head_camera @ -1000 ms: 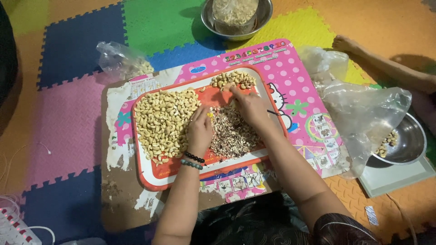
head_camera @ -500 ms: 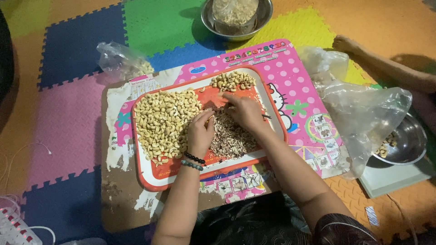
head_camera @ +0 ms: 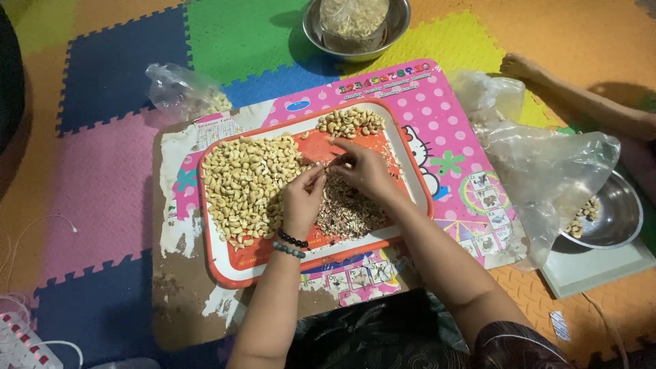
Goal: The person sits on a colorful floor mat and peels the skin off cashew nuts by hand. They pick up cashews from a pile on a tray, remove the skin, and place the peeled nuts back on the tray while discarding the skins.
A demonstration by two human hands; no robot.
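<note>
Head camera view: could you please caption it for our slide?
Left hand and right hand pinch a cashew over an orange tray of cashews and husks.

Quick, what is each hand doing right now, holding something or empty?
Left hand: fingers pinched together over the orange tray; what they grip is too small to tell.
Right hand: fingers curled, meeting the left's fingertips; contents cannot be told.

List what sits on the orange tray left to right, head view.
Big pile of cashews → left hand → heap of peeled skins, with the right hand above it. A small cashew pile lies at the tray's far edge.
</note>
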